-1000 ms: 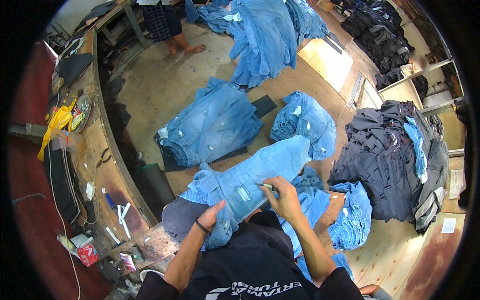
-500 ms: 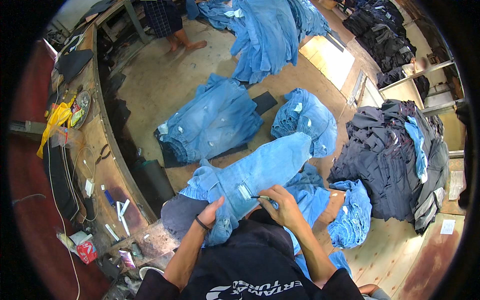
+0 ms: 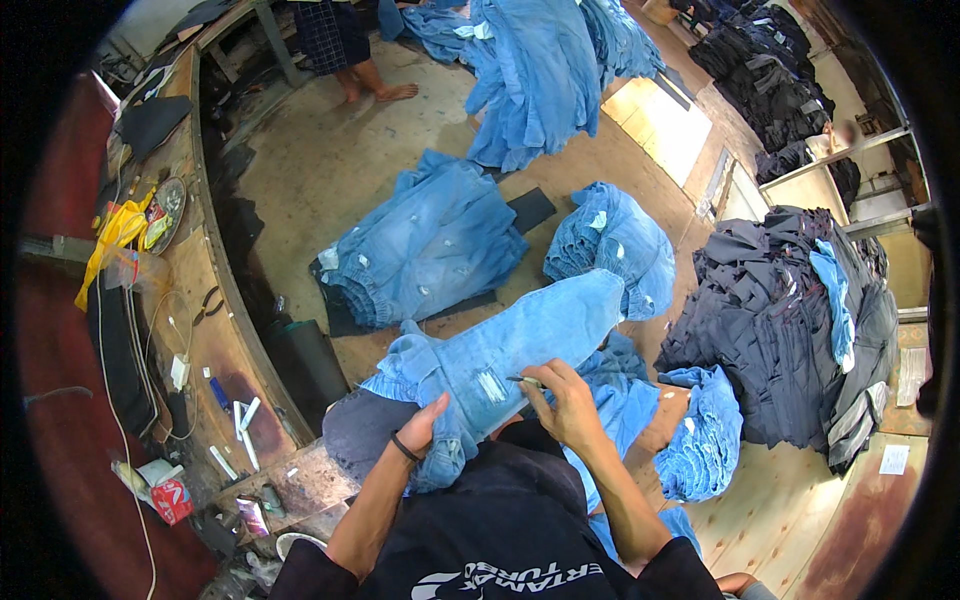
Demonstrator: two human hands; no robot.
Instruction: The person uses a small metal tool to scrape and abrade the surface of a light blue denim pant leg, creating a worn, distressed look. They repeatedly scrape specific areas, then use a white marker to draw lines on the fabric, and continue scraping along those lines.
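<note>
the right hand (image 3: 568, 402) pinches a thin tool (image 3: 531, 380) between thumb and fingers, its tip pointing left at the edge of a pale frayed patch (image 3: 492, 386); whether the tip touches the threads i cannot tell. the patch is in the denim (image 3: 540, 325), a light blue leg stretched out ahead of both hands, from beside the left hand (image 3: 424, 428) up and to the right, past the right hand. the left hand grasps the bunched near part of the denim, thumb on top, most of its fingers hidden by cloth. a dark band (image 3: 404, 446) circles its wrist. just left of that hand, a dark pad (image 3: 362, 440) shows beneath the denim.

farther out, ahead of the hands, a blue pile (image 3: 430, 245) lies on the floor (image 3: 330, 190), with a folded stack (image 3: 612, 240) to its right. right of the right hand sits a smaller bundle (image 3: 703, 430), and beyond it a big dark heap (image 3: 760, 320). well left of the left hand, a bench (image 3: 205, 265) carries white sticks (image 3: 250, 413), a red box (image 3: 171, 500) and a yellow bag (image 3: 118, 240). farthest ahead, a barefoot person (image 3: 365, 80) stands left of a blue heap (image 3: 535, 85).
</note>
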